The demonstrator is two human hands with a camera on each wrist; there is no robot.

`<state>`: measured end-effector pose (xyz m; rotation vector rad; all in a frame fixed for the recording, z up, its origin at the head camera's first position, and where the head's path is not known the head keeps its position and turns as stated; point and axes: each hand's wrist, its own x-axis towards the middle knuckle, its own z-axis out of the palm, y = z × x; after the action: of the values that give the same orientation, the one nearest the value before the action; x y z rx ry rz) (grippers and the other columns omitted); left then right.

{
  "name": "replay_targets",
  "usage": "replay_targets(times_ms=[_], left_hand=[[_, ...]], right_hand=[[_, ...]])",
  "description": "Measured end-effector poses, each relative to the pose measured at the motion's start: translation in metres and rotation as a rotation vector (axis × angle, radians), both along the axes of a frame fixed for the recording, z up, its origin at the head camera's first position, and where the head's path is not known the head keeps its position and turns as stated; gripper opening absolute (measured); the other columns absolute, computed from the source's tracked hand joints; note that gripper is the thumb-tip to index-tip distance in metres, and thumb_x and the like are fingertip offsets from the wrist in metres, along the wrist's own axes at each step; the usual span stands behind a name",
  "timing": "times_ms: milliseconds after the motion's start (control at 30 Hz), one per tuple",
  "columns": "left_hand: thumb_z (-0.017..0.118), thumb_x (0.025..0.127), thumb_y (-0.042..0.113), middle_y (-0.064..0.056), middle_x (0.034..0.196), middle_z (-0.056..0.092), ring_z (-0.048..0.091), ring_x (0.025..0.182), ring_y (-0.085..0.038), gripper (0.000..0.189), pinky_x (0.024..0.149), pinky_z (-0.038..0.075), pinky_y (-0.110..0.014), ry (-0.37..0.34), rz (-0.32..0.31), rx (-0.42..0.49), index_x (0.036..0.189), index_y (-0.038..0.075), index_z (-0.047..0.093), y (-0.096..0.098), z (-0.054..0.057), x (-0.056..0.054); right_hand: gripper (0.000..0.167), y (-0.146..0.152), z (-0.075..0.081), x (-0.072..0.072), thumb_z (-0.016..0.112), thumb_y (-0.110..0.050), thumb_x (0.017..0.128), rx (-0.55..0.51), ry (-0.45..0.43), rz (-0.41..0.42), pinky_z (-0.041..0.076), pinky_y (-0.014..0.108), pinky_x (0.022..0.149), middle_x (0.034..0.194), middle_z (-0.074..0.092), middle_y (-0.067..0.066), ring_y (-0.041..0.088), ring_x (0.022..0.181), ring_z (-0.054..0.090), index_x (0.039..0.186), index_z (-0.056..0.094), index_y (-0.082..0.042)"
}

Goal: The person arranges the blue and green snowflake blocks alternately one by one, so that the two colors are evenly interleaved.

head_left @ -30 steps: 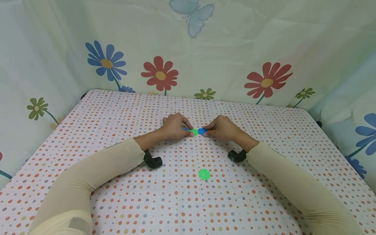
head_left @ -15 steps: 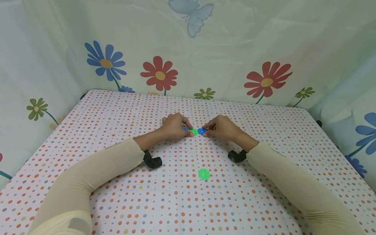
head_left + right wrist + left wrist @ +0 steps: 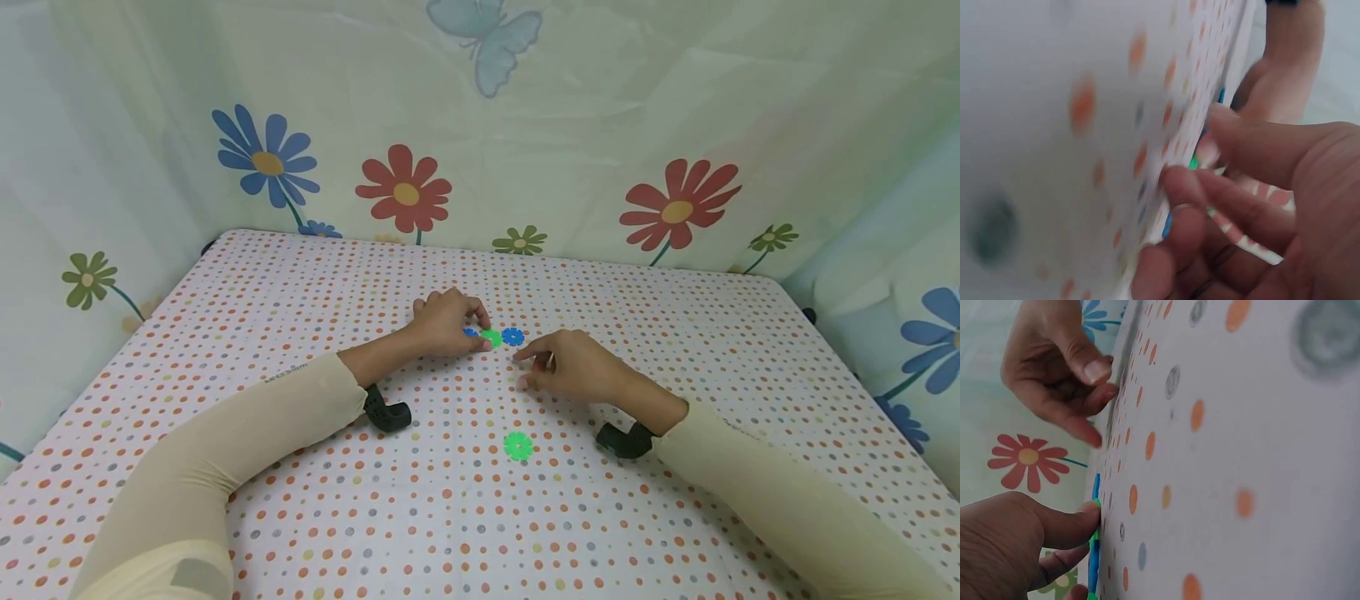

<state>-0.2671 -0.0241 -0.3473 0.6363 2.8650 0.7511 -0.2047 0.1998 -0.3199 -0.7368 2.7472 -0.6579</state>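
Flat notched plastic discs, shaped like flowers, lie in a row near the middle of the table. My left hand (image 3: 446,323) pinches a green disc (image 3: 492,337) of this row between thumb and fingers. To its right a blue disc (image 3: 513,336) adjoins it; on its left another blue disc (image 3: 470,332) is partly covered by the hand. In the left wrist view, a further bit of green disc (image 3: 1092,597) shows at the bottom of the row. My right hand (image 3: 570,362), fingers loosely bent and holding nothing, hovers just right of the row. Nearer me lies a loose green disc (image 3: 518,446).
A white cloth (image 3: 420,517) with coloured dots covers the table. Behind it hangs a curtain (image 3: 570,108) printed with flowers and a butterfly. Black camera mounts stick out below the left wrist (image 3: 387,415) and the right wrist (image 3: 625,440).
My right hand has let go of the right-hand blue disc and drawn back toward me and slightly right. My left hand keeps its pinch in nearly the same spot.
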Motion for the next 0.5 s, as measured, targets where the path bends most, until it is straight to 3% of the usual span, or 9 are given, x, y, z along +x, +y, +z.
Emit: replay_targets(times_ms=[200,500], left_hand=[[0.072,0.085,0.045,-0.002,0.116,0.054,0.047,0.108,-0.027,0.024,0.093,0.028,-0.051,0.002,-0.029,-0.058,0.104,0.03,0.066,0.0,0.004,0.003],[0.07,0.086,0.049,-0.006,0.123,0.053,0.048,0.112,-0.029,0.043,0.096,0.029,-0.053,0.017,-0.078,-0.109,0.123,0.029,0.062,0.012,0.008,0.003]], right_hand=[[0.031,0.001,-0.002,0.034,0.074,-0.03,0.089,0.006,-0.037,-0.019,0.04,0.023,0.052,0.075,0.063,-0.009,0.008,0.058,0.051,0.115,0.074,-0.014],[0.042,0.0,-0.002,0.07,0.08,-0.039,0.082,-0.03,-0.08,0.087,0.045,0.023,0.06,0.088,0.059,-0.01,0.007,0.068,0.052,0.119,0.071,-0.022]])
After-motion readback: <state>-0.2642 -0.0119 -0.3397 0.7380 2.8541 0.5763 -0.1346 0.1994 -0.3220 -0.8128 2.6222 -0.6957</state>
